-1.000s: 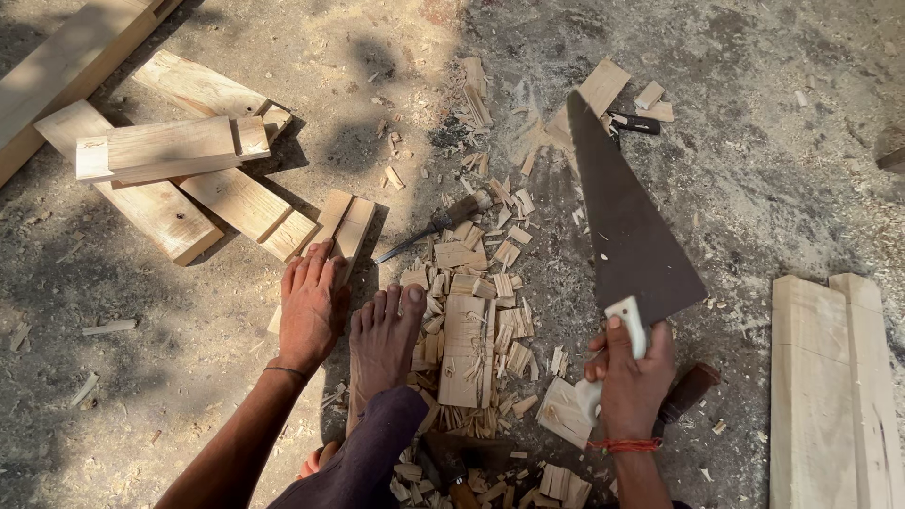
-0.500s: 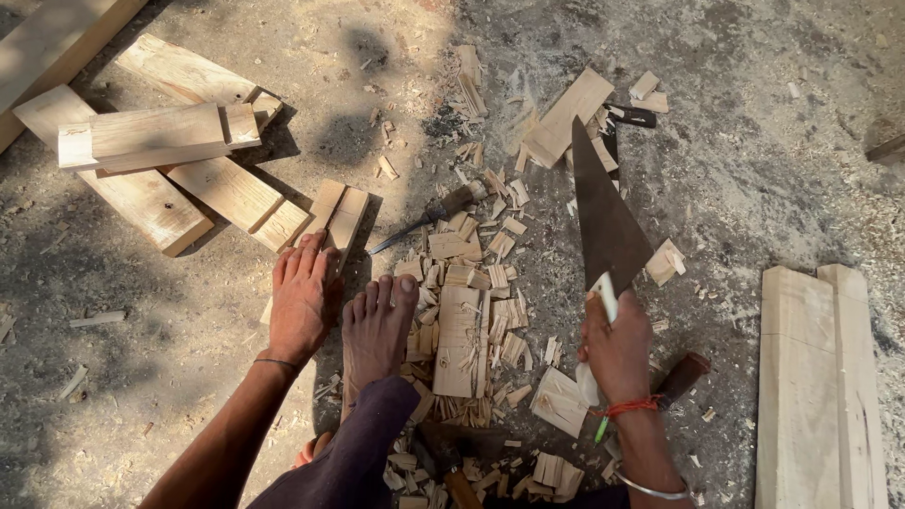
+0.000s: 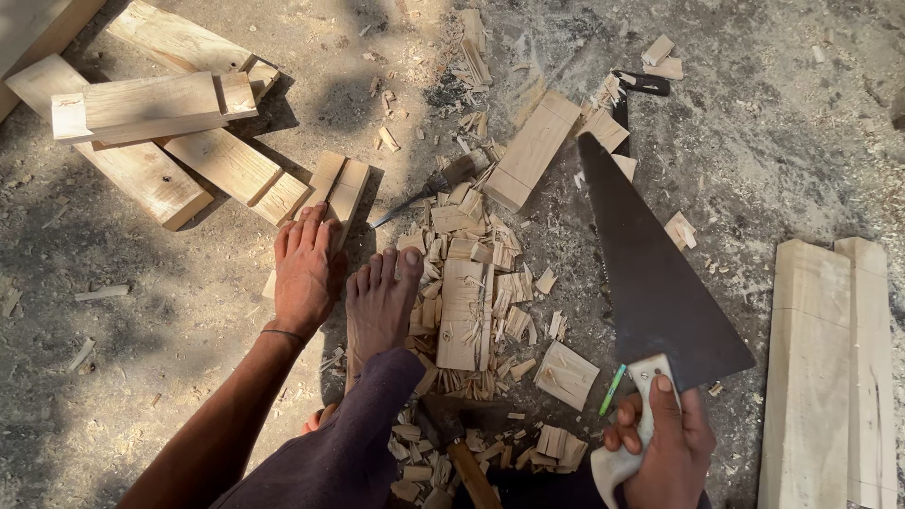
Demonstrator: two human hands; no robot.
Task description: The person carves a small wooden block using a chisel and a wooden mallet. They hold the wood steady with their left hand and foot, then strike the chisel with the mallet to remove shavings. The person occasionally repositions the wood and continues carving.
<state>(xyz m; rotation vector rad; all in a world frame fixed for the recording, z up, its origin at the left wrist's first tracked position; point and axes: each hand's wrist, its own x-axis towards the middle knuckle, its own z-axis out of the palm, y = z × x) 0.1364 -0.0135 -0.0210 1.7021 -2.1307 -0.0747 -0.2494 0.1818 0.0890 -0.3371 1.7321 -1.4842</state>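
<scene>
Pale wood everywhere on the dusty ground: planks, blocks, chips. The right hand [image 3: 665,443] is closed round the white handle of a handsaw [image 3: 650,283], thumb laid along the top of the grip, fingers wrapped underneath. The saw's dark blade runs up and away from the hand, widest just above the grip and narrowing to a point near a pale block [image 3: 533,151] at centre top. The blade lies flat-ish, broad face to the camera; can't tell if its tip touches the ground.

The left hand [image 3: 304,269] is pressed palm-down, fingers spread, on the near end of a short plank [image 3: 330,203] that angles up to the right. Nothing is gripped in it; it lies open & flat. Just beside it, to the right, a bare foot [image 3: 380,302] stands on the ground, toes pointing up, its outer edge against a notched piece [image 3: 465,316] lying lengthwise amid a heap of chips [image 3: 490,254].

Near the saw grip, a green pen [image 3: 612,389] lies on the ground, and a small square offcut [image 3: 566,374] sits just left of it. A hammer [image 3: 457,443] rests at the bottom, partly under the leg.

Top left, approx 4 longer planks [image 3: 141,141] are stacked crosswise. At the right edge, 2 boards [image 3: 830,368] lie side by side, well apart from the saw.
</scene>
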